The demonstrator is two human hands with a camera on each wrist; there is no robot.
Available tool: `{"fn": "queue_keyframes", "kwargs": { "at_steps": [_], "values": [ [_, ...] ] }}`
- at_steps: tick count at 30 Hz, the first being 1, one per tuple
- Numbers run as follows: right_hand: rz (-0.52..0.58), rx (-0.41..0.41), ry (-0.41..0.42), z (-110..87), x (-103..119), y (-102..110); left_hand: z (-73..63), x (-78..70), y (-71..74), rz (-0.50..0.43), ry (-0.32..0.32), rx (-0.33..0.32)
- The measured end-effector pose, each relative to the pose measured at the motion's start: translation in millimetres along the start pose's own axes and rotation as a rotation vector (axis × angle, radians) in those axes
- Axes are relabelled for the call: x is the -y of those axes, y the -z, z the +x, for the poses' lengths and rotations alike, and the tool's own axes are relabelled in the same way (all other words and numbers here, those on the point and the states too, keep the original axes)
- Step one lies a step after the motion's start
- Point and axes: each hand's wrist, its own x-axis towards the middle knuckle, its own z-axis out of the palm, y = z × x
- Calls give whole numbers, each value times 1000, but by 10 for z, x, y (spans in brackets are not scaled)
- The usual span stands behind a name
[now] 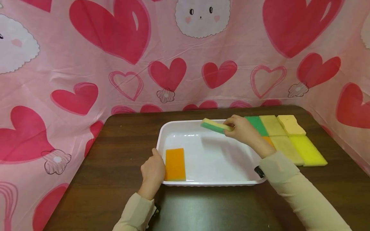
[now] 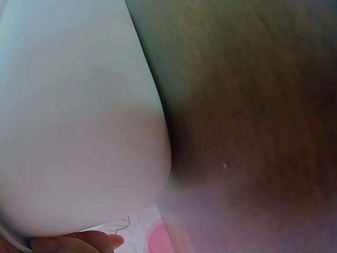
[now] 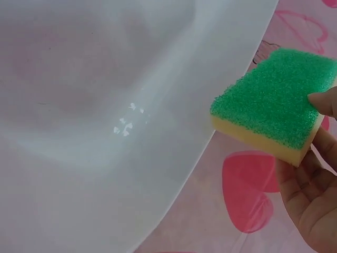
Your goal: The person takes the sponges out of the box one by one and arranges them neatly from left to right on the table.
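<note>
A sponge with a green scouring side and a yellow foam side [image 1: 214, 126] is pinched at one end by my right hand [image 1: 241, 130], raised over the back of the white tray [image 1: 214, 183]. In the right wrist view the thumb presses the green face of the sponge [image 3: 274, 100] and the fingers lie under the foam. My left hand [image 1: 153, 170] grips the tray's left rim; its fingers [image 2: 79, 242] curl against the outer wall in the left wrist view. Inside the tray, at the left front, an orange sponge [image 1: 175, 164] lies flat.
Right of the tray several sponges lie side by side in two rows, among them a green one [image 1: 256, 125], a wavy pale yellow one [image 1: 291, 124] and a bright yellow one [image 1: 308, 150]. The brown wooden table [image 1: 121, 150] ends at a pink heart-patterned cloth [image 1: 190, 48].
</note>
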Motion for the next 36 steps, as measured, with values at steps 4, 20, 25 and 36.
{"fn": "queue_keyframes", "kwargs": {
  "at_steps": [4, 20, 25, 36],
  "values": [
    [13, -13, -9, -25, 3, 46, 2, -1, -1, 0, 3, 0],
    [42, -59, -68, -129, 3, 192, 10, -3, 5, 10, 15, 23],
    [66, -66, -100, -164, 9, 235, 7, -1, 4, 12, 16, 24],
    [96, -31, -181, -240, -27, 307, 11, -8, 12, 8, 14, 25]
  ]
}}
